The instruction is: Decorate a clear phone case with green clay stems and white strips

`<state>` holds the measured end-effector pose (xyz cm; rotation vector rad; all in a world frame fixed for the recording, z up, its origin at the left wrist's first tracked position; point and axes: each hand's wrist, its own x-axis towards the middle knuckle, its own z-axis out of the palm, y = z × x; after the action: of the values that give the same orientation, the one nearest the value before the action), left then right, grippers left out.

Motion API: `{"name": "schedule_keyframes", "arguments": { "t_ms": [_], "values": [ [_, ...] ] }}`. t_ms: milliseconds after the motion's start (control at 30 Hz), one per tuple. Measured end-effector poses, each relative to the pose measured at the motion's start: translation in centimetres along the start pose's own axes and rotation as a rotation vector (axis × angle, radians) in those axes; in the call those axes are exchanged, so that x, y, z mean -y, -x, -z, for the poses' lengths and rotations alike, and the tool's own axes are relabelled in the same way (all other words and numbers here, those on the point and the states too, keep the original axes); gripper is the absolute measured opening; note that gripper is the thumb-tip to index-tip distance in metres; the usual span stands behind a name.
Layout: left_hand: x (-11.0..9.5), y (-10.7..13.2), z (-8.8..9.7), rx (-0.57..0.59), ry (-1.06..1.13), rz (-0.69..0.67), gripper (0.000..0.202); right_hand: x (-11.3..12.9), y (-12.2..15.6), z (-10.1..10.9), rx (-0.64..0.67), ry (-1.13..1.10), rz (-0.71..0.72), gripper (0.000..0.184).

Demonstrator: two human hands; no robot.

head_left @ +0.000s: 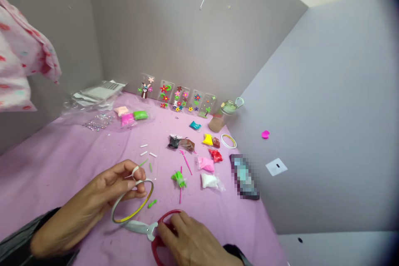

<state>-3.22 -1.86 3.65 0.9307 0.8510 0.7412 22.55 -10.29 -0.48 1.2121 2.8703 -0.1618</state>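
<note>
My left hand (102, 199) pinches a thin roll of tape (132, 203), with a short white strip curling up at my fingertips. My right hand (190, 239) rests low on the purple cloth, fingers curled on the red handles of a pair of scissors (146, 228); the pale blades point left, under the tape roll. Small green clay bits (178, 178) and a pink stick tool (186, 162) lie just beyond both hands.
Bags of coloured clay (205, 162) are scattered mid-table. Decorated clear phone cases (179, 99) lean on the back wall beside a lidded cup (222, 114). A blurred phone (245, 176) lies right. Plastic packets (96, 95) sit back left. Pink fabric (21, 58) hangs left.
</note>
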Motion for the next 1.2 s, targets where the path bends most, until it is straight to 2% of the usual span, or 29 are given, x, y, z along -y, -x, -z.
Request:
{"name": "schedule_keyframes", "arguments": {
  "t_ms": [100,200,267,367,467,600,833,1033,1200],
  "values": [
    [-0.1,0.2,0.3,-0.054,0.007,-0.013,0.022,0.0,-0.2,0.4,0.035,0.034,0.002,0.028],
    [-0.4,0.3,0.9,-0.091,-0.001,-0.043,0.023,-0.3,0.3,3.0,0.093,-0.084,-0.028,0.031],
    [-0.7,0.3,1.4,-0.133,0.007,-0.047,0.024,-0.6,1.1,5.1,0.131,-0.2,-0.086,0.04],
    [-0.7,0.2,2.2,-0.215,-0.003,-0.053,0.028,-0.8,2.2,7.8,0.125,-0.348,-0.177,0.054],
    [-0.4,0.1,2.7,-0.25,-0.026,-0.057,0.029,-0.8,2.6,9.2,0.109,-0.437,-0.214,0.062],
    [0.1,0.2,2.7,-0.209,-0.04,-0.039,0.024,-0.6,1.8,9.4,0.065,-0.392,-0.248,0.069],
    [-0.2,0.3,2.2,-0.13,-0.035,-0.046,0.021,-0.1,0.0,8.8,-0.153,-0.149,-0.286,0.062],
    [-0.5,0.4,1.3,-0.104,-0.073,-0.064,0.021,0.3,-1.5,8.9,-0.183,-0.028,-0.276,0.063],
    [-0.3,0.6,1.3,-0.124,-0.111,-0.062,0.026,0.5,-2.8,9.6,-0.187,0.012,-0.233,0.056]
  ]
}}
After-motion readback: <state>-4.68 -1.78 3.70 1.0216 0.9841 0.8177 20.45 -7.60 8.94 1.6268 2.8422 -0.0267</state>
